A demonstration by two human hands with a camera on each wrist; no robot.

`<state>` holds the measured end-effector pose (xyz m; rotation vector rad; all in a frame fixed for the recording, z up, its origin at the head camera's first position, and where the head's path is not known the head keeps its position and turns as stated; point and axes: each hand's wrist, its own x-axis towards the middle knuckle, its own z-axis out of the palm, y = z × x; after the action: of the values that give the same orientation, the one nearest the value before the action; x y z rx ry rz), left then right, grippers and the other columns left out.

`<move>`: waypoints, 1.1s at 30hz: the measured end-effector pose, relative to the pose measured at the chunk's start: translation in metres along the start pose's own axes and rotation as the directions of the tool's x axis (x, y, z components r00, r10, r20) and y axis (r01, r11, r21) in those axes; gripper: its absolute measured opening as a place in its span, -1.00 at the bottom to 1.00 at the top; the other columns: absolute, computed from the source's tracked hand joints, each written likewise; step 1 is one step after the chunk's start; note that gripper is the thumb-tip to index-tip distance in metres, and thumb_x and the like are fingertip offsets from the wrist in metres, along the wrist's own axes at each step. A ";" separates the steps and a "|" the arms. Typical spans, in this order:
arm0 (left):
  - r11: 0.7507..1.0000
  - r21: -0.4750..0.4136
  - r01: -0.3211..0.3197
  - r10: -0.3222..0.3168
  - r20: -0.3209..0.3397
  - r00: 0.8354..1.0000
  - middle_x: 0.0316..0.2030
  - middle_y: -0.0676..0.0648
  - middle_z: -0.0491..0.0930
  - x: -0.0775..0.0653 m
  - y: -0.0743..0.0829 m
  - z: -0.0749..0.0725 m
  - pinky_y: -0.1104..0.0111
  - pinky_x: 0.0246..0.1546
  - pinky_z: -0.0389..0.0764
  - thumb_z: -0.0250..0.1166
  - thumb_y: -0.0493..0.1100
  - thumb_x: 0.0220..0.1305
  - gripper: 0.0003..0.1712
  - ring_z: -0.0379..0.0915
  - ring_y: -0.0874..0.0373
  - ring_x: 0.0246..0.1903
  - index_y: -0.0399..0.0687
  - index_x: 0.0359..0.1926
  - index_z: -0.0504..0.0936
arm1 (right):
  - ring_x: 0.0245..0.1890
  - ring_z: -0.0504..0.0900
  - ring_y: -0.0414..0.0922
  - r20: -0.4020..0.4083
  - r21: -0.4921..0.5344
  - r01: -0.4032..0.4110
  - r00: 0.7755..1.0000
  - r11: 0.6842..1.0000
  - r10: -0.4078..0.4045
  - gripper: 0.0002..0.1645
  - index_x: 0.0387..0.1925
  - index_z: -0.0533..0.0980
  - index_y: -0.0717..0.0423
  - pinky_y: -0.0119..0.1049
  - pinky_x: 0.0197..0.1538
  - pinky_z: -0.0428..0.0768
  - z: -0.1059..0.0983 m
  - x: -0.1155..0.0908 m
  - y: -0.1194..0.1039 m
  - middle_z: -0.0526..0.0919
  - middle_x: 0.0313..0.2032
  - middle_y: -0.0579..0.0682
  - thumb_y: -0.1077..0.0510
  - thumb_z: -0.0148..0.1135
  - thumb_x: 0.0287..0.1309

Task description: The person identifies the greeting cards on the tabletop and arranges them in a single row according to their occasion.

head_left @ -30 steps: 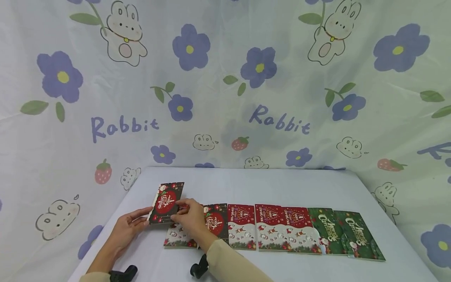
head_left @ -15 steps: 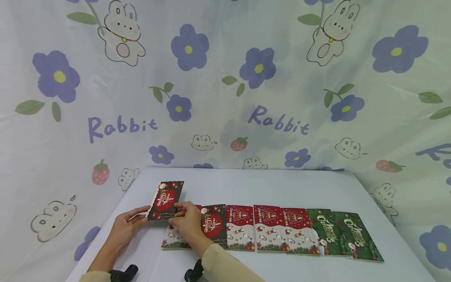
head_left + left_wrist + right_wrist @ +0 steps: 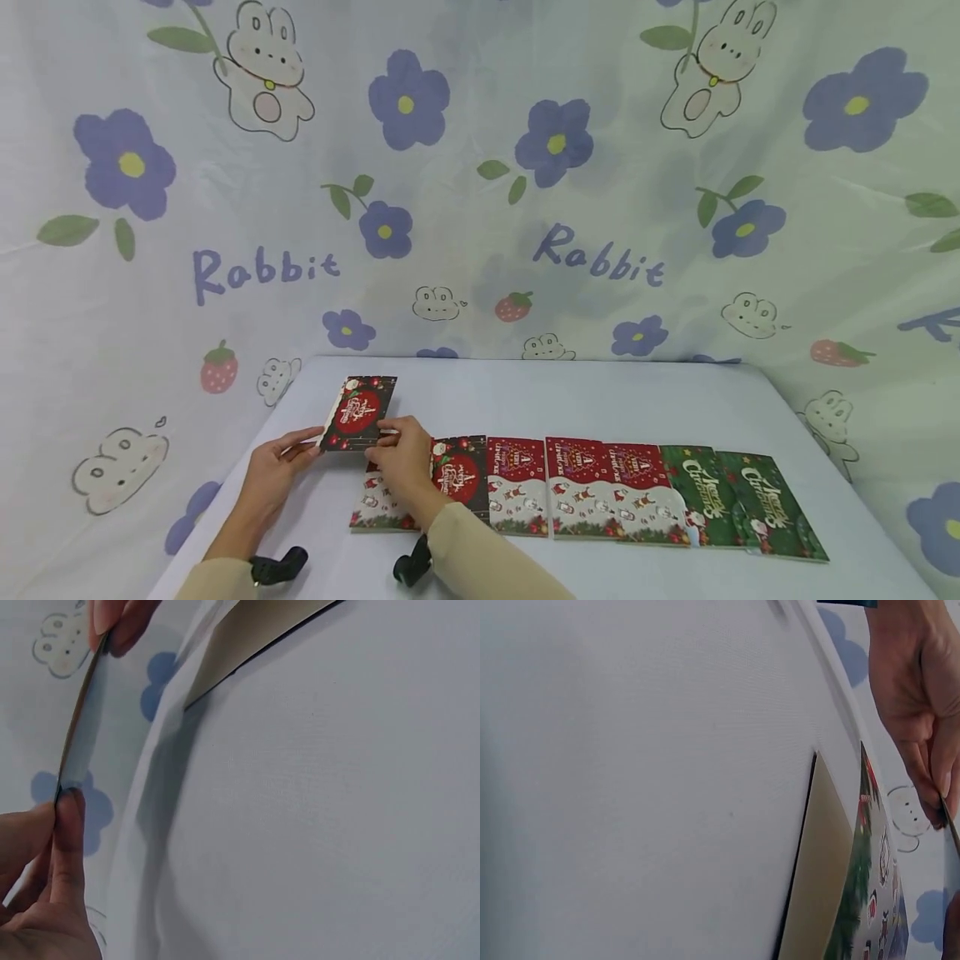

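Observation:
A dark Christmas card [image 3: 360, 412] with a red circle on its front is held up, tilted, over the left part of the table. My left hand [image 3: 279, 471] pinches its lower left corner. With thumb and fingers, my right hand [image 3: 405, 462] grips its right edge near the bottom. Seen edge-on in the left wrist view, the card [image 3: 79, 724] looks thin and slightly bowed between the fingers of both hands. Below it lies a red and white card [image 3: 375, 504], partly hidden by my right hand, and beside that a matching dark card [image 3: 459, 475].
Red and white cards [image 3: 515, 487] continue the row to the right, some overlapping. Green cards [image 3: 772, 508] lie at its right end. The white table [image 3: 570, 400] meets a patterned cloth backdrop [image 3: 465, 200] behind. Black wrist devices [image 3: 277, 567] sit near the front edge.
Both hands have lifted the dark card slightly higher and farther back, keeping their hold on its edges. The cards in the row have not moved.

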<state>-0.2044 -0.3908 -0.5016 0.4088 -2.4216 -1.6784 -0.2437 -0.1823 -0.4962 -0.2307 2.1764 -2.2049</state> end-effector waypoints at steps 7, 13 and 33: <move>0.999 -0.027 0.021 -0.022 -0.047 0.999 0.28 -0.40 0.46 0.010 0.004 0.004 0.55 -0.08 0.63 0.25 -0.43 0.47 -0.51 0.60 0.21 -0.04 -0.47 0.37 0.48 | -0.33 0.66 -0.27 -0.039 -0.035 0.016 0.999 0.999 -0.017 -0.60 -0.07 0.73 0.24 -0.44 -0.28 0.67 0.005 0.009 -0.001 0.66 -0.30 -0.01 0.47 0.55 0.00; 0.999 -0.027 0.016 -0.019 -0.079 0.997 0.22 -0.37 0.52 0.018 0.004 0.004 0.56 -0.10 0.64 0.27 -0.44 0.46 -0.53 0.60 0.28 -0.10 -0.48 0.33 0.52 | -0.34 0.66 -0.27 -0.048 -0.047 0.037 0.998 0.998 -0.039 -0.62 -0.09 0.73 0.25 -0.45 -0.28 0.67 0.009 0.018 0.000 0.68 -0.30 0.03 0.49 0.53 0.00; 0.995 0.061 0.073 -0.060 -0.195 0.979 0.27 -0.37 0.54 0.048 0.006 0.016 0.70 -0.27 0.50 0.25 -0.40 0.48 -0.62 0.48 -0.13 0.16 -0.36 0.27 0.62 | -0.44 0.65 -0.32 -0.081 -0.143 0.038 0.995 0.989 -0.050 -0.63 -0.13 0.74 0.34 -0.45 -0.37 0.64 0.019 0.050 0.010 0.70 -0.30 0.12 0.54 0.52 -0.06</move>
<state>-0.2556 -0.3894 -0.5026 0.6379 -2.3515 -1.5062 -0.2913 -0.2081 -0.5019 -0.1944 2.3983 -2.1214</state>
